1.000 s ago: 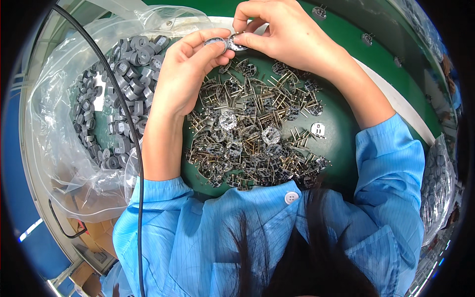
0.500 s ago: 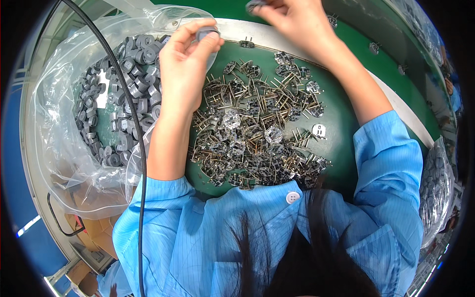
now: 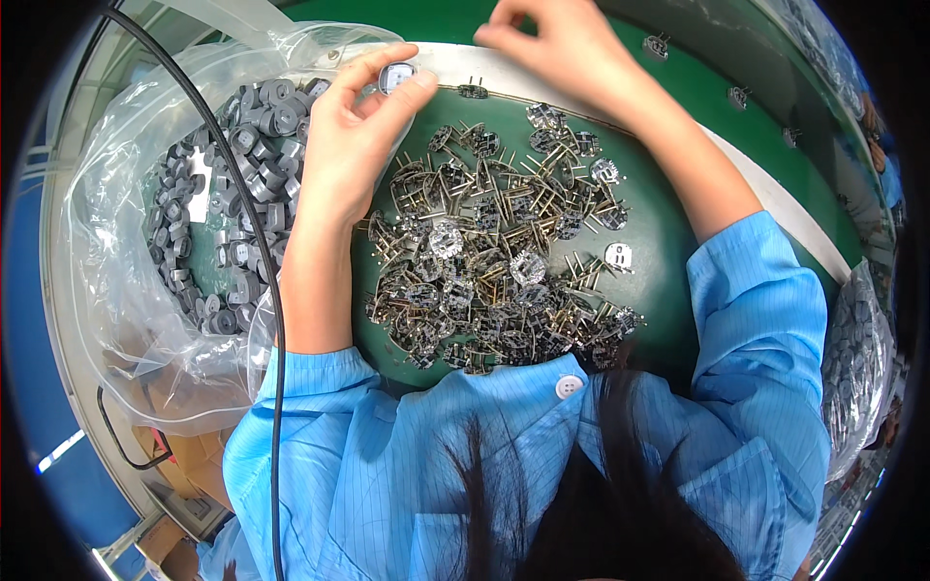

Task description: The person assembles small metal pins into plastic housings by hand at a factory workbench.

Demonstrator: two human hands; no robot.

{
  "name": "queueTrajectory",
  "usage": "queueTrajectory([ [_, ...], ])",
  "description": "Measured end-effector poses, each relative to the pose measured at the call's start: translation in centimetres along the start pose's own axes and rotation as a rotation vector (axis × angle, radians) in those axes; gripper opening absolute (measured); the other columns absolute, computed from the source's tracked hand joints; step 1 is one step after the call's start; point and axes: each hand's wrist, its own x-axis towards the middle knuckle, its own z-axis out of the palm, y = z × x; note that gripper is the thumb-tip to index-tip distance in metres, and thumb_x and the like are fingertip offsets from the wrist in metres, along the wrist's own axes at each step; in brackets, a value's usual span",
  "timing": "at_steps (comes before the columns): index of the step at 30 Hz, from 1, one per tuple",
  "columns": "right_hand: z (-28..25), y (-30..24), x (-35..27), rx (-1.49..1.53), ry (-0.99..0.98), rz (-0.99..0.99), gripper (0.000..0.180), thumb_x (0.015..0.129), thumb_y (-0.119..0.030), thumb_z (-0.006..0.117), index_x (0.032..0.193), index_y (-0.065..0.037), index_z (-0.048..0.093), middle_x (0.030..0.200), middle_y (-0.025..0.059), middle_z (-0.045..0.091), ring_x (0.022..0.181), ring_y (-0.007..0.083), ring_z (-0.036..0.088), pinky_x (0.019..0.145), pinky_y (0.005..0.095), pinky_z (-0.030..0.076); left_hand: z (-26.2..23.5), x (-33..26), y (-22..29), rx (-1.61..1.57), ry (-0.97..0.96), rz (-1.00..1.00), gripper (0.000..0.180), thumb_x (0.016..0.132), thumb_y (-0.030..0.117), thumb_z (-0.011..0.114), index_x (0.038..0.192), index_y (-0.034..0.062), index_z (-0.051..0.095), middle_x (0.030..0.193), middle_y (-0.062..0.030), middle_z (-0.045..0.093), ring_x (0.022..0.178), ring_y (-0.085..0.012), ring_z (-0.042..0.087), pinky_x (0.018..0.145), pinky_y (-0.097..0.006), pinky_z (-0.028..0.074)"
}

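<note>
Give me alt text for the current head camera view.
A person's left hand pinches a small grey cap beyond a heap of pronged circuit boards on a green tabletop; the right hand is near the picture's top edge. Many similar caps lie in a clear plastic bag at left.

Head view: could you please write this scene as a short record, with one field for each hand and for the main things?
Left hand: holds a grey-rimmed round part with thumb and finger
Right hand: raised near the white strip; nothing visible in its grip
Pinned circuit boards: loose heap on the green tabletop
Other grey parts: at left, clear plastic around them
Black cable: crosses before the plastic
</note>
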Motion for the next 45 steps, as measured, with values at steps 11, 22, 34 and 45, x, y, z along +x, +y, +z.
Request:
queueTrajectory([
  [11, -0.1, -1.6, -0.6, 0.749, -0.37, 0.186, 0.012, 0.084, -0.012, 0.072, 0.086, -0.002, 0.068, 0.077, -0.0005, 0.065, 0.071, 0.0037, 0.057, 0.065, 0.0217, 0.046, 0.5, -0.2, -1.1, 0.344, -0.041, 0.122, 0.04, 0.075, 0.003, 0.078, 0.11, -0.0053, 0.061, 0.084, -0.0036, 0.065, 0.069, -0.0061, 0.058, 0.065, -0.02, 0.051],
  [22, -0.8, -2.9, -0.5, 0.312, -0.047, -0.301, 0.015, 0.078, -0.012, 0.07, 0.084, 0.0, 0.064, 0.082, 0.0126, 0.062, 0.08, 0.0275, 0.061, 0.069, 0.0357, 0.048, 1.3, -0.6, -0.5, 0.193, -0.123, 0.105, 0.04, 0.075, 0.003, 0.078, 0.111, -0.0048, 0.063, 0.088, -0.0066, 0.068, 0.075, -0.0083, 0.063, 0.069, -0.022, 0.053],
  [34, -1.3, -4.1, -0.9, 0.26, -0.023, -0.253, 0.012, 0.076, -0.011, 0.07, 0.078, -0.001, 0.063, 0.078, 0.0125, 0.061, 0.078, 0.0313, 0.059, 0.067, 0.0387, 0.048, 1.1, -0.6, -0.8, 0.328, -0.082, 0.153, 0.038, 0.073, 0.006, 0.079, 0.108, -0.0015, 0.066, 0.079, -0.0043, 0.066, 0.07, -0.0078, 0.061, 0.066, -0.024, 0.052],
  [45, -2.2, -4.3, -0.4, 0.405, -0.207, -0.012, 0.016, 0.079, -0.014, 0.071, 0.083, 0.001, 0.065, 0.076, 0.0127, 0.062, 0.064, 0.0216, 0.061, 0.059, 0.0311, 0.048, 1.2, -0.6, -0.8, 0.154, -0.123, 0.067, 0.039, 0.075, 0.003, 0.077, 0.111, -0.0024, 0.064, 0.084, -0.0035, 0.067, 0.075, -0.006, 0.062, 0.068, -0.021, 0.053],
])
